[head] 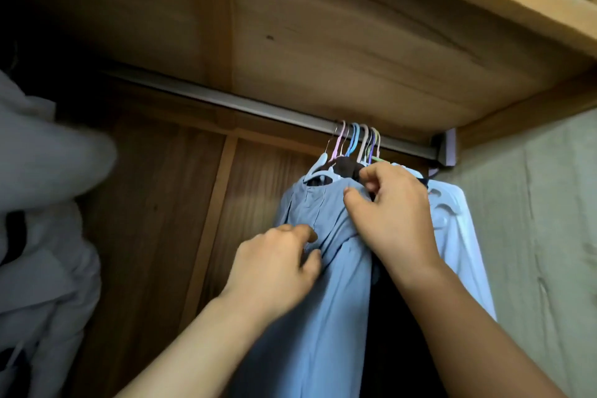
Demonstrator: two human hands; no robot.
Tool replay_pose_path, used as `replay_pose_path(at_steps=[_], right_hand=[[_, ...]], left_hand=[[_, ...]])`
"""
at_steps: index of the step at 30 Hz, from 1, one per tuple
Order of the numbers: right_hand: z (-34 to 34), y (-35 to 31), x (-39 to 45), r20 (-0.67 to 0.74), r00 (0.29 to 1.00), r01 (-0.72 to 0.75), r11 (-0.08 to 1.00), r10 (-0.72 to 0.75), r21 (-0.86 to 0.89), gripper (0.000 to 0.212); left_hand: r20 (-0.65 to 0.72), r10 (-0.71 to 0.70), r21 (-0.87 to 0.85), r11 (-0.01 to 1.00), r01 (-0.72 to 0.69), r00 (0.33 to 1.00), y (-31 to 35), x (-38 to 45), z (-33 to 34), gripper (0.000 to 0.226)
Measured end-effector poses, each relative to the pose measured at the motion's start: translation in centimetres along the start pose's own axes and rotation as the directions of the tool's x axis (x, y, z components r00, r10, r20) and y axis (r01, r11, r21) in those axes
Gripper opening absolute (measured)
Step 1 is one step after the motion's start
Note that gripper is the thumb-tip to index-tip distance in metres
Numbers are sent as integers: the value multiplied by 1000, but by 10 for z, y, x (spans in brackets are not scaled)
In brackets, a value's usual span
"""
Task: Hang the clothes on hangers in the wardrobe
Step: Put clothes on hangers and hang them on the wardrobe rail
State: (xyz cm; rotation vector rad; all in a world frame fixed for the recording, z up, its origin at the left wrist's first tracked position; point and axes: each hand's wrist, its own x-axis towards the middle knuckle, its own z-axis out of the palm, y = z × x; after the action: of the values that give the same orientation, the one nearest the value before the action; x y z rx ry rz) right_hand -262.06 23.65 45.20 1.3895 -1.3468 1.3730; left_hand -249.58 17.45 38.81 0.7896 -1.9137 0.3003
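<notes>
— Where's the garment? Blue garment (323, 268) at centre frame, hung on a pale hanger (318, 171) whose hook sits among the coloured hooks (355, 142) bunched at the right end of the rail (226, 103).

— State of each grip? Left hand (274, 271), lower centre, pinching a fold of the blue cloth. Right hand (391, 213), just right of centre, curled at the neckline, fingertips (371, 179) nipping cloth or the dark fabric (347, 170) behind; cannot tell which.

— Step in hand? Probably straightening the garment on its hanger after hooking.

— Best way through it? Hold the neck steady with the right, draw downward gently with the left to smooth the creases. Keep the pull straight, not sideways, or else the near shoulder may slip off the hanger arm.

— Anything to watch? Crowded hooks up there: easy to snag a neighbour. White garment (452, 236) pressed close on the right; worth sliding the blue one a touch toward the bare rail at upper left for room.

— And the pale bundle (42, 203) at far left? Blurred; likely more clothing waiting.
</notes>
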Motion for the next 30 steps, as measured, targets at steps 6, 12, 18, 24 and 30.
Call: replay_pose_path(at_steps=[6, 12, 18, 24, 30], right_hand=[[25, 6, 30, 152, 980, -91, 971, 126, -219, 18], [37, 17, 49, 100, 982, -111, 915, 161, -388, 26], [48, 39, 54, 180, 954, -144, 895, 239, -423, 27], [45, 59, 54, 188, 955, -114, 869, 229, -481, 29], [39, 69, 62, 133, 974, -115, 908, 182, -403, 28]], left_hand=[[-3, -1, 58, 998, 1, 1000, -14, 35, 3, 32], [-40, 10, 67, 998, -7, 999, -31, 55, 15, 32], [-43, -5, 71, 997, 8, 999, -45, 58, 27, 33], [-64, -8, 56, 998, 11, 998, -57, 54, 33, 33], [-110, 11, 24, 1000, -9, 994, -62, 58, 32, 34]])
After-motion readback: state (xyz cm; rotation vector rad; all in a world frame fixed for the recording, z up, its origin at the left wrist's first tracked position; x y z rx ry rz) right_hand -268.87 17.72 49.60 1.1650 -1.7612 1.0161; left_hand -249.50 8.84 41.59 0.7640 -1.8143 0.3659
